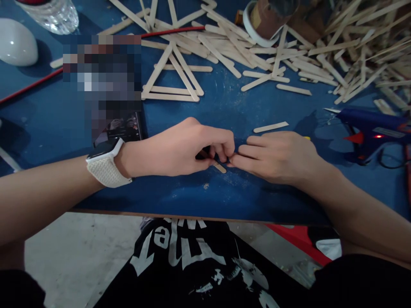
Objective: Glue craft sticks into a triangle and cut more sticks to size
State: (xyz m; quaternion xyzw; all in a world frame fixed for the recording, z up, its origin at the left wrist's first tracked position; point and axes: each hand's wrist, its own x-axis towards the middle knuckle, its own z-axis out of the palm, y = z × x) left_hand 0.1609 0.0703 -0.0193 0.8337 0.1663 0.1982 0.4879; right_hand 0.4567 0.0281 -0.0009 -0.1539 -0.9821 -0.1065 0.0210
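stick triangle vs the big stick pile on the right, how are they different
The stick triangle is a neat closed shape lying flat, while the stick pile is loose sticks crossing at random. The triangle lies up the table from the left hand; the pile fills the far right corner. Both are the same pale wooden craft sticks on the blue table.

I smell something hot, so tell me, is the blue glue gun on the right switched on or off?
Apparently on: the glue gun lying on the blue table shows a small red light glowing on its side.
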